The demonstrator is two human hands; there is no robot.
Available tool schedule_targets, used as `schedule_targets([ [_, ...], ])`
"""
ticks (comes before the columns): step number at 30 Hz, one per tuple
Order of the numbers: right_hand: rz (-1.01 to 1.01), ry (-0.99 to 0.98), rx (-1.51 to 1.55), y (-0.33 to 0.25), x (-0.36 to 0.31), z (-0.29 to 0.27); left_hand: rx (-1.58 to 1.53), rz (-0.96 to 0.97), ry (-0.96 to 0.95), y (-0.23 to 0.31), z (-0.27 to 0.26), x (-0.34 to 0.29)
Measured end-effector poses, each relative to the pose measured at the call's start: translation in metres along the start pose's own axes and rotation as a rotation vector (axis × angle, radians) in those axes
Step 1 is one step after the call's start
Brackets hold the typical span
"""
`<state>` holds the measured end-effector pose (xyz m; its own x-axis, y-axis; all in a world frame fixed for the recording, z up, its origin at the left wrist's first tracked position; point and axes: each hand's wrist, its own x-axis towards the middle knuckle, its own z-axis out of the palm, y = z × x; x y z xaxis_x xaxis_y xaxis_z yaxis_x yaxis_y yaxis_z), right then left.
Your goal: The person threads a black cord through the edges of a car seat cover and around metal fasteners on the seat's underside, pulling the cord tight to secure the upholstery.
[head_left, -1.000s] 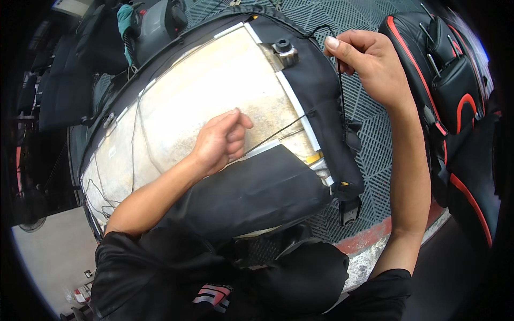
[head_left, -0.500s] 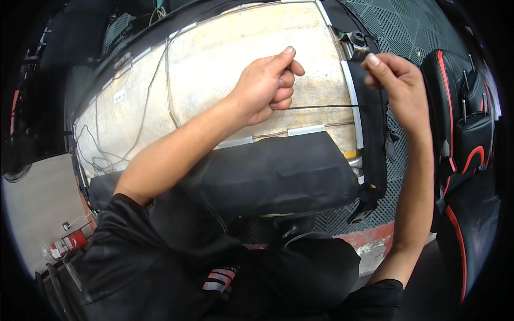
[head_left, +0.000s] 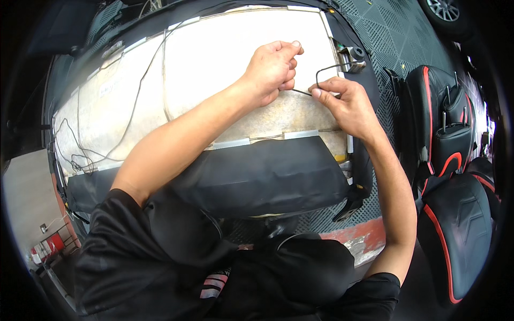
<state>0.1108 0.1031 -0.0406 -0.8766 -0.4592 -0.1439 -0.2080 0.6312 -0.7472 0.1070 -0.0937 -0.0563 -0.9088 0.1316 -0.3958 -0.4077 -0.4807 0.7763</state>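
A seat cushion lies with its off-white backing facing up and a black cover folded round its edges. Above the backing my left hand is closed in a fist, thumb on top, gripping a thin black cord. A short stretch of that cord runs across to my right hand, whose thumb and fingertips pinch it. Beyond the pinch the cord bends up in a loop toward a metal bracket at the cushion's right end. The cord inside my left fist is hidden.
Loose cord lies tangled on the backing's left end. Black seats with red trim stand at the right. Green grid flooring shows beyond the cushion, with a wheel at the far right. Something red and white sits lower left.
My right hand has moved left and down, over the backing, closer to my left fist. The cord now loops up from its fingers. My left hand stays closed, slightly higher in view.
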Motion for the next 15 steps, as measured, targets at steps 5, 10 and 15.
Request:
schedule_targets([
  [5, 0.008, -0.074, -0.094, -0.016, -0.006, 0.013, 0.009, -0.004, -0.011, -0.009, -0.02, -0.01],
  [10, -0.034, -0.075, -0.16, -0.011, -0.01, 0.025, 0.997, 0.503, -0.001, -0.012, -0.042, -0.059],
  [15, -0.077, -0.12, -0.17, -0.008, -0.011, 0.03, 1.199, 0.421, -0.133, -0.026, -0.059, -0.091],
])
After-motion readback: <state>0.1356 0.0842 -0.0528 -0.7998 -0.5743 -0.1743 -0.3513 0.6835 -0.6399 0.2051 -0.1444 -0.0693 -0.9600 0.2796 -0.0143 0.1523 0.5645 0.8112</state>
